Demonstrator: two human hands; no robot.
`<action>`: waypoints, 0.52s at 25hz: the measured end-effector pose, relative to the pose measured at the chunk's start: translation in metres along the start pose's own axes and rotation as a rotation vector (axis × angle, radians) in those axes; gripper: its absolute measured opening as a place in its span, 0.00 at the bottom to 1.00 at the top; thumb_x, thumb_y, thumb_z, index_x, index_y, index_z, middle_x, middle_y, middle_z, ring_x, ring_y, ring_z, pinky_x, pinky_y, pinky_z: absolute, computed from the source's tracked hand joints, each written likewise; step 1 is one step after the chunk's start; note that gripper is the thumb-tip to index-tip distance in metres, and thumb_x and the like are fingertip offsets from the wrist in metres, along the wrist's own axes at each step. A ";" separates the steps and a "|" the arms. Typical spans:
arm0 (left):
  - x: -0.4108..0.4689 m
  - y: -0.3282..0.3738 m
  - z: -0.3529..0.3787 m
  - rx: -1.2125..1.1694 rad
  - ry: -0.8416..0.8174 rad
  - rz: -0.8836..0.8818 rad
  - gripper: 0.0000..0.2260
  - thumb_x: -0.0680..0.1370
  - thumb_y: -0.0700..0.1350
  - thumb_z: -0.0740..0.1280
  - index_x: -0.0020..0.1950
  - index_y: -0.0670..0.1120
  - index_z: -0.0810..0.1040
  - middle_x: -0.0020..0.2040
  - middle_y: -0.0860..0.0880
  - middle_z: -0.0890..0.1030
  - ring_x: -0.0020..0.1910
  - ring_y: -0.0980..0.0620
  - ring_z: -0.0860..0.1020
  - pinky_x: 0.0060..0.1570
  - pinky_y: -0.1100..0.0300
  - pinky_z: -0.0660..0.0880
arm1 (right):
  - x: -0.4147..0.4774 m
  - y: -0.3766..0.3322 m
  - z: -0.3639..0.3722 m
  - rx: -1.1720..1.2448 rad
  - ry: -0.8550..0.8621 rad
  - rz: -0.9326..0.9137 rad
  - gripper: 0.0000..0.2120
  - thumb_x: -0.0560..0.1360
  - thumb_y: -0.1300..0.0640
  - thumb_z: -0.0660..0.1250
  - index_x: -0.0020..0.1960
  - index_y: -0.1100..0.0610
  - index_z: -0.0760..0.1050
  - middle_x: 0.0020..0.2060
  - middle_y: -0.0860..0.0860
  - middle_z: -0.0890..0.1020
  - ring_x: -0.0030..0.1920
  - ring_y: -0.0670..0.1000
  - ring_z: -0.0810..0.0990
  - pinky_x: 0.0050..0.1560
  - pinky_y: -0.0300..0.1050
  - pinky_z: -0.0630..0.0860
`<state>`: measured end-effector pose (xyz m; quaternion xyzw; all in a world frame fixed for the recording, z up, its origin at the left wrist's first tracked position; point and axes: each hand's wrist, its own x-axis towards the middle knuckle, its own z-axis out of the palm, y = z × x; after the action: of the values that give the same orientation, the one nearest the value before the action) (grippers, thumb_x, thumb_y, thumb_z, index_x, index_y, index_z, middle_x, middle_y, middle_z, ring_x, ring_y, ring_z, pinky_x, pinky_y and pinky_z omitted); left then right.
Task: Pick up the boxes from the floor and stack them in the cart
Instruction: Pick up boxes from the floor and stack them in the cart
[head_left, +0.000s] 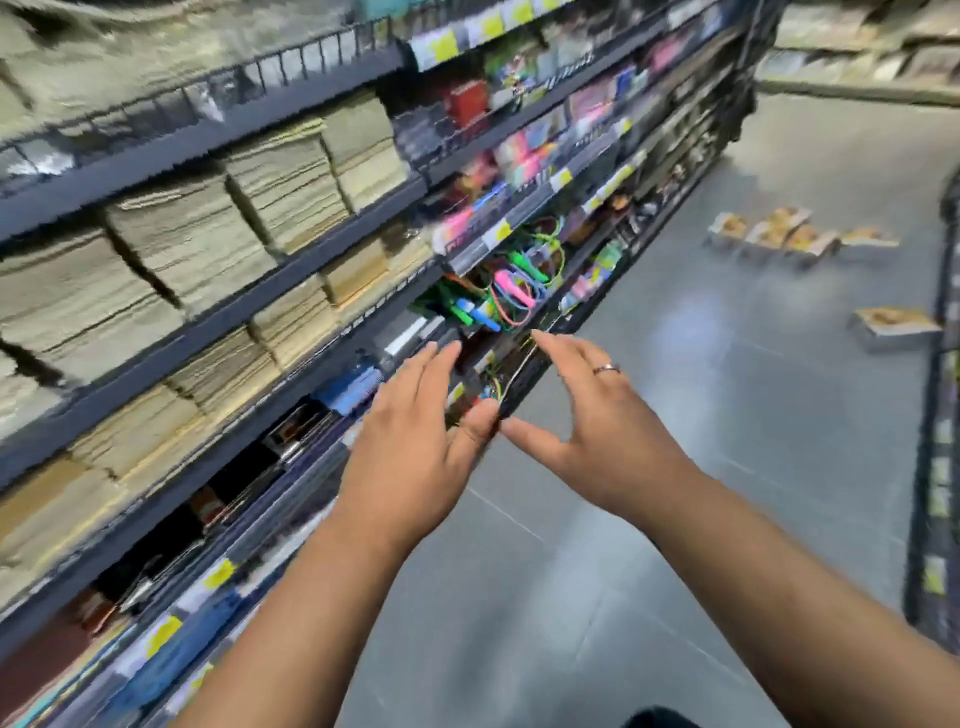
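Grey aisle floor (701, 441) beside stocked shelving (234, 270), all motion-blurred. Lying on it well ahead: cluster of boxes (774, 236), plus single box (894, 325) nearer and off to the right, none lifted; no cart identifiable in view, so count of anything already stacked unknown, pick-up and stacking judged left for all of these. Raised side by side, left hand (415, 441) and right hand (592, 415), thumbs nearly touching, fingers loosely extended, gripping nothing, well apart from every box.

Shelves (218, 291) left; boxes (774, 236) on floor (675, 467) far right.
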<state>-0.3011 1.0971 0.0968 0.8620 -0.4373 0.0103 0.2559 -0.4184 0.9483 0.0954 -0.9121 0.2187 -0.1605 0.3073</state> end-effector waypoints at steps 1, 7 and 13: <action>0.023 0.010 0.012 -0.014 -0.027 0.056 0.33 0.76 0.68 0.48 0.76 0.51 0.60 0.75 0.49 0.64 0.74 0.50 0.62 0.71 0.50 0.62 | 0.005 0.015 -0.012 -0.034 0.016 0.047 0.40 0.70 0.34 0.65 0.77 0.44 0.54 0.74 0.49 0.61 0.70 0.55 0.65 0.69 0.53 0.65; 0.154 0.084 0.102 -0.064 -0.145 0.293 0.34 0.76 0.66 0.49 0.76 0.48 0.62 0.75 0.47 0.65 0.75 0.48 0.62 0.72 0.47 0.60 | 0.052 0.126 -0.085 -0.170 0.150 0.243 0.43 0.70 0.32 0.62 0.78 0.46 0.50 0.75 0.51 0.59 0.73 0.55 0.61 0.71 0.55 0.62; 0.275 0.159 0.182 -0.115 -0.201 0.317 0.35 0.75 0.67 0.48 0.76 0.49 0.62 0.75 0.47 0.65 0.75 0.50 0.60 0.73 0.50 0.59 | 0.124 0.234 -0.158 -0.184 0.140 0.314 0.41 0.70 0.32 0.62 0.78 0.45 0.52 0.76 0.50 0.58 0.74 0.54 0.60 0.72 0.55 0.61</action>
<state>-0.2892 0.7323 0.0741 0.7629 -0.5910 -0.0607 0.2549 -0.4508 0.6418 0.0880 -0.8776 0.3930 -0.1528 0.2280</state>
